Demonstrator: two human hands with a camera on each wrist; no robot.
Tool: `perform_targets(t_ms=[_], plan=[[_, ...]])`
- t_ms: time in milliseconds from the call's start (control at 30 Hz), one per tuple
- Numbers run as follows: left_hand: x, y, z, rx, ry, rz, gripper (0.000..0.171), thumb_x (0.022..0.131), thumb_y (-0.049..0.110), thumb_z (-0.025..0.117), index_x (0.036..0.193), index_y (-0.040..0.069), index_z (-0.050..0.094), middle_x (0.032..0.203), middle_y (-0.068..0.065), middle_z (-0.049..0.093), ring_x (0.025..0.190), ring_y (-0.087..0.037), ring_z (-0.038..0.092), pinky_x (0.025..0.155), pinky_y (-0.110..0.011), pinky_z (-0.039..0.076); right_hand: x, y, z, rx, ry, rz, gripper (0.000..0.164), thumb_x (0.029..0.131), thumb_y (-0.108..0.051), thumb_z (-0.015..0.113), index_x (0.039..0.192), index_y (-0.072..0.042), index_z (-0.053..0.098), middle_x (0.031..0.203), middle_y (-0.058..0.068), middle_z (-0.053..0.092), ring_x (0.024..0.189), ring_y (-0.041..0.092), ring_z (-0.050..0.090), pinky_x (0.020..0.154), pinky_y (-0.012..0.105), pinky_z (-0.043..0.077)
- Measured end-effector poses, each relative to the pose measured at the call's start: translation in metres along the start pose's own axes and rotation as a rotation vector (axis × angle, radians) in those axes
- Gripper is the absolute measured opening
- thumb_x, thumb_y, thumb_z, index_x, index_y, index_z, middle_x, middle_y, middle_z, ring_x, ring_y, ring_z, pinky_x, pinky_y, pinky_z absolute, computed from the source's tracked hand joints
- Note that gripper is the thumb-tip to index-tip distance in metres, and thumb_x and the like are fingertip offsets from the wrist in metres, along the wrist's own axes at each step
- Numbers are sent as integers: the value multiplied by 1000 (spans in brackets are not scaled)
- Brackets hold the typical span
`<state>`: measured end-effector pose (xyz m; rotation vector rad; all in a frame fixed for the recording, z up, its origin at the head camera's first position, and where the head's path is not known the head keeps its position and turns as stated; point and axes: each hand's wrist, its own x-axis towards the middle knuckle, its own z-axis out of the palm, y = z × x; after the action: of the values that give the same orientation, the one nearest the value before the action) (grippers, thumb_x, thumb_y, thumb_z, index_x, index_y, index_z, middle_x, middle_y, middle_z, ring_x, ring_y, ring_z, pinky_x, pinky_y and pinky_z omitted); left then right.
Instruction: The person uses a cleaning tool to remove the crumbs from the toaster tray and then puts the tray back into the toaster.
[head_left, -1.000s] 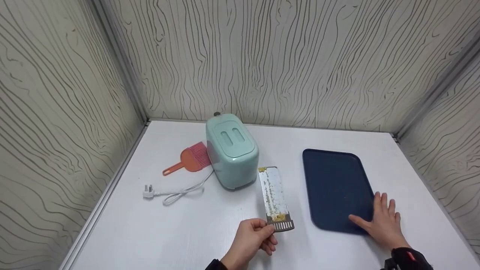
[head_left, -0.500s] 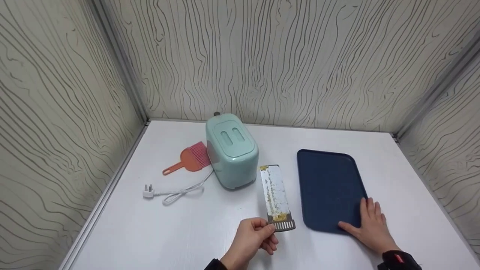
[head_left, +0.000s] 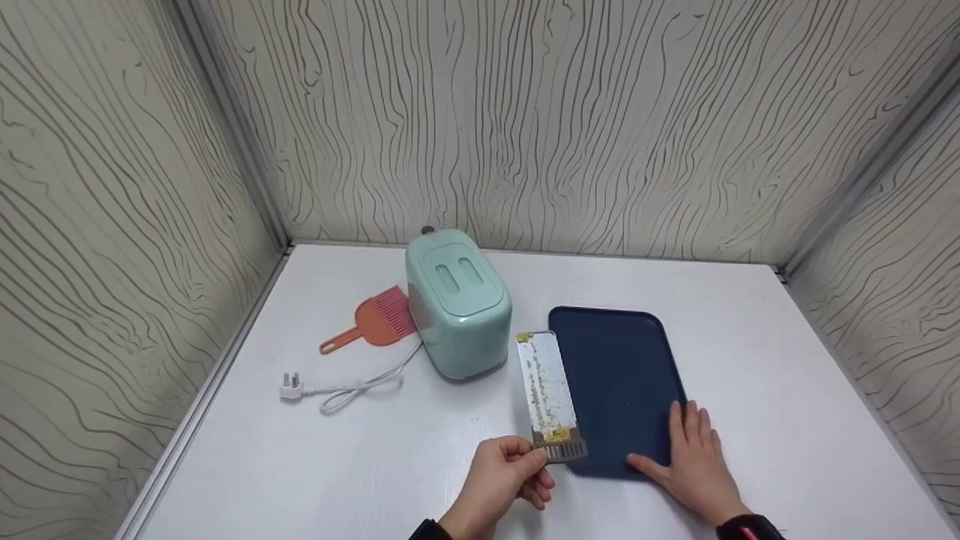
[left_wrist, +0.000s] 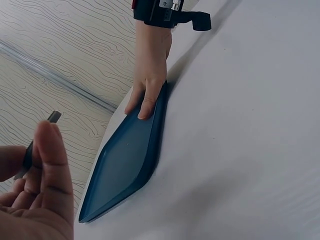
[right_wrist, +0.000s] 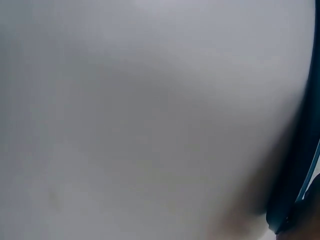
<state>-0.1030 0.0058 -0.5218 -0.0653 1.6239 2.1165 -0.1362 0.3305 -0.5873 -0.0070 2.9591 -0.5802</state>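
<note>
My left hand [head_left: 501,476] pinches the slotted brown end of a metal crumb tray [head_left: 544,379] between thumb and fingers. Yellowish crumbs lie along its pale surface, thickest at both ends. In the head view it overlaps the left edge of a dark blue serving tray [head_left: 626,367]. My right hand [head_left: 695,466] lies at the near right corner of the blue tray, thumb over the near rim and fingers straight along the right side. The left wrist view shows the crumb tray [left_wrist: 29,155] edge-on, raised above the table; the right wrist view is blurred.
A mint-green toaster [head_left: 469,330] stands behind and left of the crumb tray. To its left lies an orange brush [head_left: 376,322] with pink bristles, touching or close to the toaster. A white cord with a plug [head_left: 291,387] lies in front. Patterned walls enclose the white table.
The blue tray has slid left across the table with my right hand at its edge, now reaching behind the crumb tray. My left hand holds the crumb tray almost still.
</note>
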Motion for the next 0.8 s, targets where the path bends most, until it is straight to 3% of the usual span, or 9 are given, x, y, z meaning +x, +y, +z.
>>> perform_targets(t_ms=[433,800], plan=[[1,-1,2,-5,-3,-3,13,98,10,65,88,1,65,68,-3,69,55,-9,65,54,-26,57,-9,-42,19,-21,20,37,133,77,-79,67,154,16,14,159,44,-1,148,59,-3,117,71,5],[2,-2,3,-9,-4,-13,11,98,10,66,90,2,66,68,-3,69,55,-9,64,54,-25,56,-10,-54,26,-24,7,48,134,76,-82,64,155,14,15,160,43,1,149,58,-1,118,70,7]])
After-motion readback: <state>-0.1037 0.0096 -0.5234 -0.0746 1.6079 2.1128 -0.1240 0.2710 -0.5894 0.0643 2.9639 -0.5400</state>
